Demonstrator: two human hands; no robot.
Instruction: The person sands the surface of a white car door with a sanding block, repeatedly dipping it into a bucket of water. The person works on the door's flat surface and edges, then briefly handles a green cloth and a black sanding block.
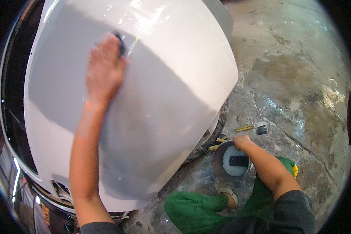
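The left hand (105, 64), blurred fingers seemingly together, holds a pad (122, 45), visible edge running near-far at right; the right hand (242, 142), fingers unclear, is at the bucket (217, 165).

Left fingers (106, 46) hold a dark pad (122, 46) on a white panel (156, 103), right fingers (239, 141) a bucket (217, 165).

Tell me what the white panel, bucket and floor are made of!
White panel: probably painted metal, smooth, since light glares off it.
Bucket: plastic or metal, unclear; its grey wall looks dull.
Floor: likely concrete, rough, with cracks and stains.
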